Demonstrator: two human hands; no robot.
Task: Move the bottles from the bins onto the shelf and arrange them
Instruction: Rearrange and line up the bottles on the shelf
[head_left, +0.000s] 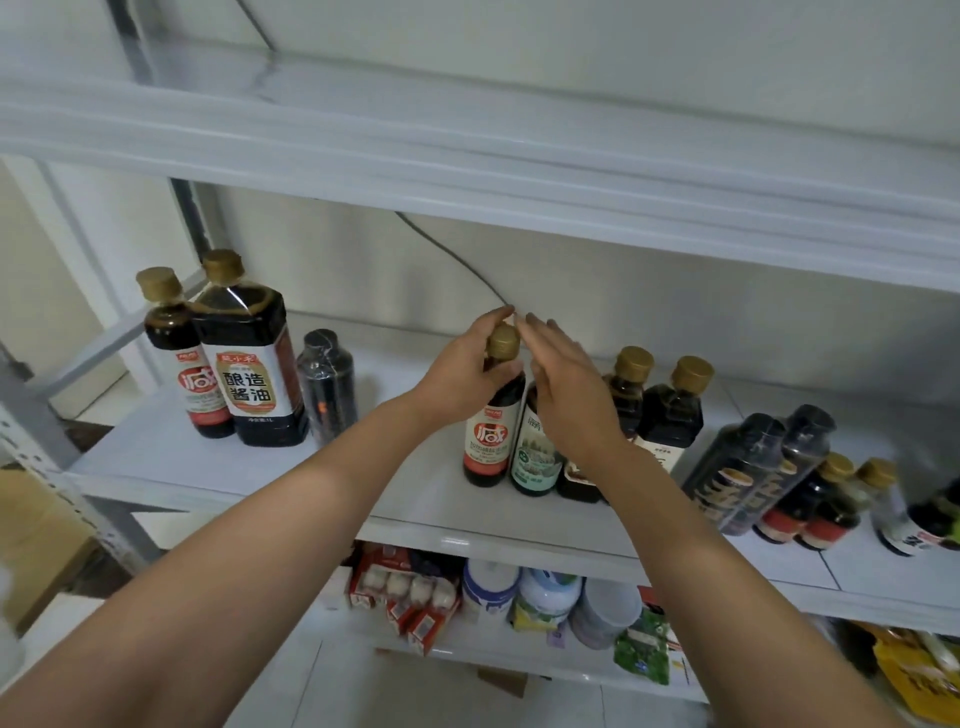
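A dark soy sauce bottle with a red label and gold cap stands upright on the middle shelf. My left hand grips its neck just under the cap. My right hand is beside it, fingers spread, held over a green-labelled bottle and touching nothing that I can make out. To the right of these, two gold-capped bottles stand, then a row of dark bottles runs to the right end. At the left end stand a small red-label bottle, a large square soy bottle and a black bottle.
An upper shelf board overhangs the bottles. The shelf below holds cartons, white tubs and packets. A dark cable runs down the back wall. A metal upright stands at the left. No bins are in view.
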